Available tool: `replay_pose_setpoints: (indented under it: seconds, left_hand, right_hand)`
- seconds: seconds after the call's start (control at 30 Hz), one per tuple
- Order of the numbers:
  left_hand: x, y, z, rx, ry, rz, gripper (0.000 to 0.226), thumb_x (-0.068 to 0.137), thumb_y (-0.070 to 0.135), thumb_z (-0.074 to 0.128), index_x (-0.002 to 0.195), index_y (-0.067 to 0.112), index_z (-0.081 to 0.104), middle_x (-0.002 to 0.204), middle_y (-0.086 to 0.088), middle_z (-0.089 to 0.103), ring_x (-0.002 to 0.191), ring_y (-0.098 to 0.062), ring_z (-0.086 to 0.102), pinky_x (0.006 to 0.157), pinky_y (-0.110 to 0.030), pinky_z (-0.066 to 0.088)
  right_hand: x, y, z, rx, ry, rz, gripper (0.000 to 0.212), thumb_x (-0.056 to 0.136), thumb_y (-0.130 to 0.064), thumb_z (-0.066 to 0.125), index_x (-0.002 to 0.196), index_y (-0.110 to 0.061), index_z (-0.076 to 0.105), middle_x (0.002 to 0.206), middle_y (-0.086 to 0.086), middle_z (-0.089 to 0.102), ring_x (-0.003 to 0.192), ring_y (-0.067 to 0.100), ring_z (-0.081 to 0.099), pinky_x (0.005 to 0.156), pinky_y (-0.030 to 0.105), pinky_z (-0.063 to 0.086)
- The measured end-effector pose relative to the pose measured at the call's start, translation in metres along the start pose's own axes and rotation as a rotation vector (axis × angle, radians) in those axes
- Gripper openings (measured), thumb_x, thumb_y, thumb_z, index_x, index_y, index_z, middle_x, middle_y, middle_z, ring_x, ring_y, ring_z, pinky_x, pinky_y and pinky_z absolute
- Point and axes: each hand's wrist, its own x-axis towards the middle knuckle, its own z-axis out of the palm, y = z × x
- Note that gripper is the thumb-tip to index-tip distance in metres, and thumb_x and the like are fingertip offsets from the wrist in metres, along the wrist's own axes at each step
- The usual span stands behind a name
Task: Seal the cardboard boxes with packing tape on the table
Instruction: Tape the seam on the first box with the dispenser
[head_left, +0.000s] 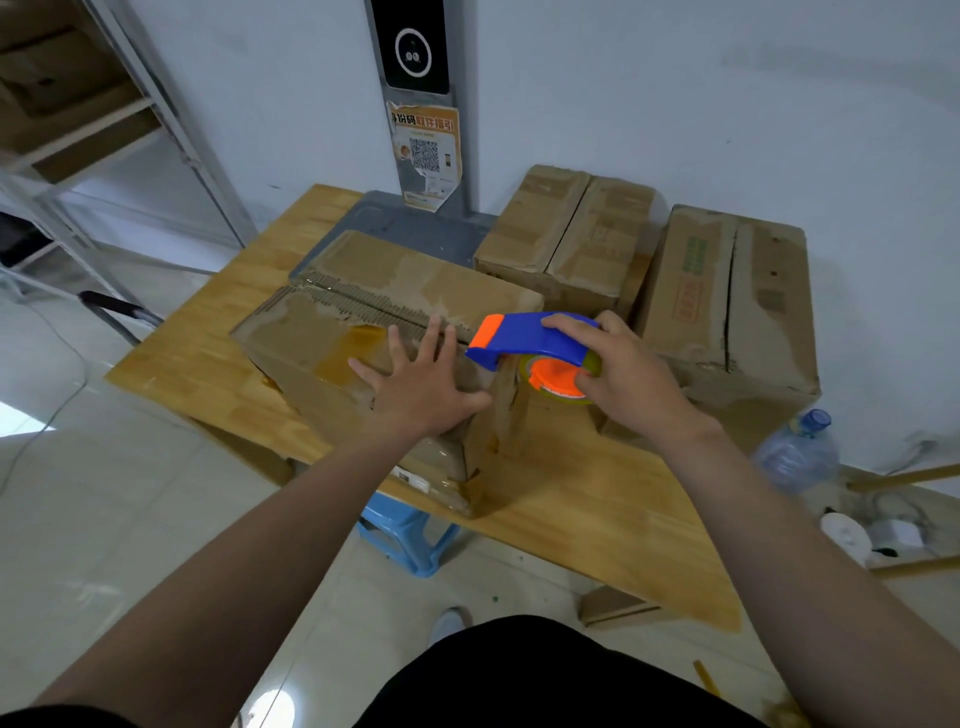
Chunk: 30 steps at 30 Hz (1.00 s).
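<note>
— Left hand (422, 382), fingers spread flat, presses the top of the nearest cardboard box (363, 291) on the wooden table (597, 509).
— And the right hand (631, 371)?
— Wrapped round the blue-and-orange tape dispenser (524, 340), its nose at that box's centre seam. Two more boxes (566, 234) stand just behind, by the wall.

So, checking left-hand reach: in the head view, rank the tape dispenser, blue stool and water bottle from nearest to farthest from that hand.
1. Tape dispenser, just right of the left hand.
2. Blue stool, under the table.
3. Water bottle, far right.
</note>
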Motion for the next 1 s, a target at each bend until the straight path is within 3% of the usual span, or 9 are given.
replay_pose_setpoints:
  seconds: [0.2, 0.53, 0.77, 0.9, 1.0]
  left_hand:
    - [0.011, -0.03, -0.013, -0.037, -0.006, -0.057, 0.108, 0.079, 0.082, 0.05, 0.163, 0.037, 0.0, 0.17, 0.018, -0.011, 0.155, -0.041, -0.017, 0.099, -0.091, -0.002]
    - [0.013, -0.029, -0.014, 0.002, -0.042, -0.057, 0.106, 0.082, 0.082, 0.048, 0.161, 0.041, -0.01, 0.169, 0.016, -0.018, 0.154, -0.044, -0.018, 0.101, -0.09, 0.003]
    - [0.021, -0.026, -0.017, 0.019, -0.118, -0.038, 0.097, 0.084, 0.078, 0.048, 0.158, 0.051, -0.009, 0.169, 0.013, -0.022, 0.151, -0.047, -0.023, 0.101, -0.09, 0.001]
    - [0.03, -0.034, -0.012, 0.094, -0.043, 0.17, 0.088, 0.089, 0.064, 0.04, 0.163, 0.037, -0.001, 0.171, 0.012, -0.013, 0.157, -0.026, -0.013, 0.113, -0.08, 0.005]
    - [0.035, -0.032, -0.014, 0.113, -0.029, 0.303, 0.081, 0.095, 0.05, 0.042, 0.164, 0.027, 0.005, 0.172, 0.007, -0.006, 0.158, -0.022, -0.008, 0.121, -0.067, 0.009]
  right_hand:
    - [0.017, -0.031, 0.015, -0.063, 0.026, -0.015, 0.077, 0.088, -0.016, 0.062, 0.144, -0.058, 0.031, 0.104, -0.005, 0.035, 0.087, 0.02, 0.049, 0.063, 0.036, 0.043]
    - [0.002, -0.007, 0.002, -0.016, 0.1, -0.01, 0.085, 0.077, -0.001, 0.064, 0.142, -0.051, 0.042, 0.102, -0.004, 0.036, 0.087, 0.022, 0.049, 0.074, 0.045, 0.051]
    - [-0.006, 0.008, 0.008, -0.052, 0.071, 0.031, 0.084, 0.078, -0.002, 0.065, 0.142, -0.053, 0.041, 0.102, -0.004, 0.036, 0.085, 0.024, 0.051, 0.07, 0.046, 0.052]
    - [0.0, 0.002, 0.01, -0.072, 0.057, 0.026, 0.079, 0.083, -0.002, 0.062, 0.144, -0.049, 0.042, 0.105, -0.002, 0.037, 0.082, 0.023, 0.05, 0.067, 0.042, 0.051]
    - [0.003, 0.001, 0.009, -0.088, 0.053, 0.023, 0.079, 0.083, -0.003, 0.06, 0.144, -0.05, 0.042, 0.106, -0.002, 0.038, 0.08, 0.022, 0.049, 0.064, 0.039, 0.048]
